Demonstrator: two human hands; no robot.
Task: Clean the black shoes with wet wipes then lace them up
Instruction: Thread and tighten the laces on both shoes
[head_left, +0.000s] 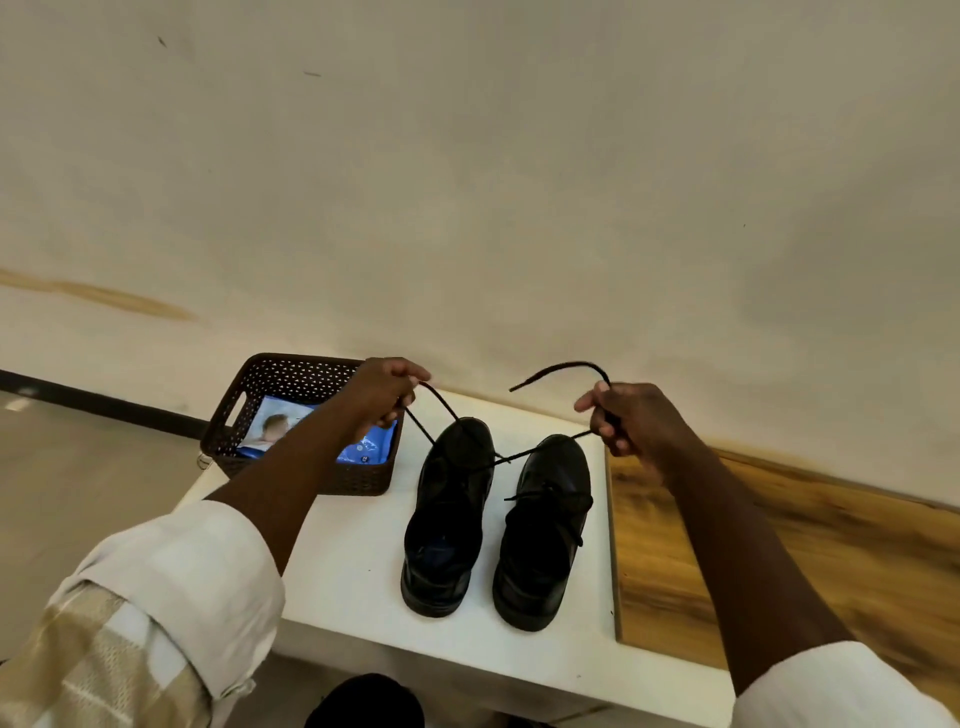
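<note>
Head view: you hold both ends of one black shoelace, pulled up off the left black leather shoe.

Your left hand has its grip clamped on one lace end, above the brown perforated plastic basket; your right hand pinches the other end, its tip curling free above the fingers. The strands cross over the left shoe's toe. The right black leather shoe stands just beside it, laces loose. Both shoes sit on the white surface, toes toward the wall. A blue wet-wipes pack lies in the basket. A wood-grain board lies to the right.
</note>
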